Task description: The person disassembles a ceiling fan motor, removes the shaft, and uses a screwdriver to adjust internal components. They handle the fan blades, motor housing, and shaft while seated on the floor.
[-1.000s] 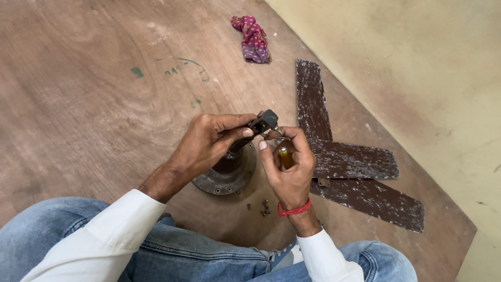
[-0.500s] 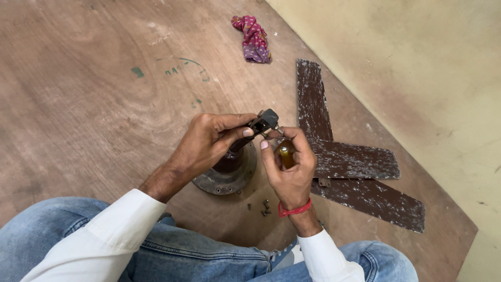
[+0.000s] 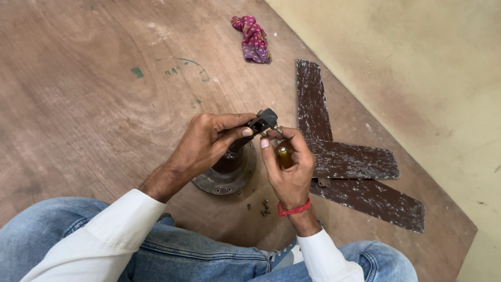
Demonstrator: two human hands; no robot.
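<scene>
Up between both hands, left (image 3: 209,143) pinches black part (image 3: 261,124), right (image 3: 289,167) grips screwdriver (image 3: 285,154).

Left hand (image 3: 209,143) hides motor housing (image 3: 227,175) top

You have a small black blocky part (image 3: 262,122) raised above the floor, pinched at its near end, tilted up to the right; just right, an amber-handled screwdriver (image 3: 285,153) stands upright.

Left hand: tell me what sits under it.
Under the left hand sits a round metal motor housing on the wooden board. Its top and centre are covered by the hand and the small black part it holds.
</scene>
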